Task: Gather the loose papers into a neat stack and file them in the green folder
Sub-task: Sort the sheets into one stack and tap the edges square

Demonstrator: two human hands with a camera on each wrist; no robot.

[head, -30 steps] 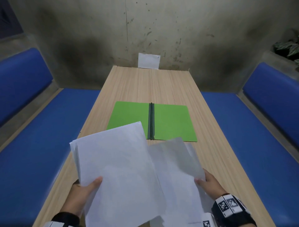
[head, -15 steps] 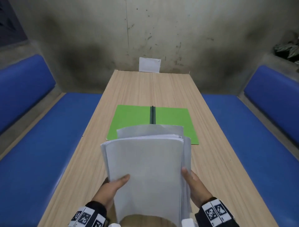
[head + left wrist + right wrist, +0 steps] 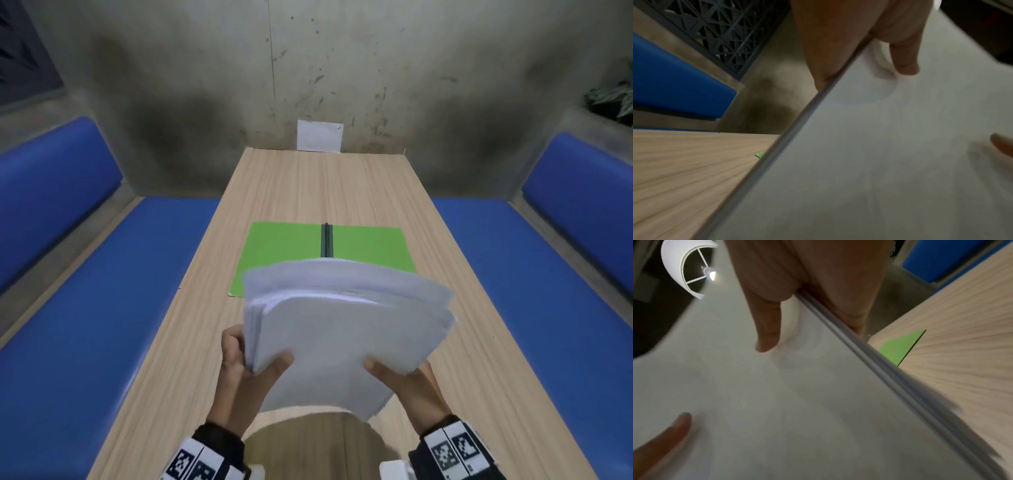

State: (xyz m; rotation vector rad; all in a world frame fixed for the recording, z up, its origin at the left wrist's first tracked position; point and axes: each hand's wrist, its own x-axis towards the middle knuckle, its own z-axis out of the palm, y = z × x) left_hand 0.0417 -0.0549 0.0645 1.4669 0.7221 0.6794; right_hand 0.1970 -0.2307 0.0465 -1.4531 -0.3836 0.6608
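Observation:
Both hands hold one bundle of white papers (image 3: pixel 342 329) above the near half of the table, its far edge fanned and tilted to the right. My left hand (image 3: pixel 253 363) grips the left edge, thumb on top (image 3: pixel 904 53), fingers underneath. On the right edge my right hand (image 3: pixel 400 377) grips the same bundle (image 3: pixel 797 402) with its thumb on top. The green folder (image 3: pixel 284 250) lies open flat on the table beyond the papers, its dark spine (image 3: pixel 326 240) in the middle; the near part of it is hidden by the sheets.
The wooden table (image 3: pixel 325 178) runs away from me to a stained wall. Blue padded benches (image 3: pixel 102 308) (image 3: pixel 534 291) flank it on both sides. A small white card (image 3: pixel 319 135) leans on the wall at the far end.
The two separate sheaves were brought together into one bundle between both hands. That bundle has since tipped to the right, with its far edges fanning out.

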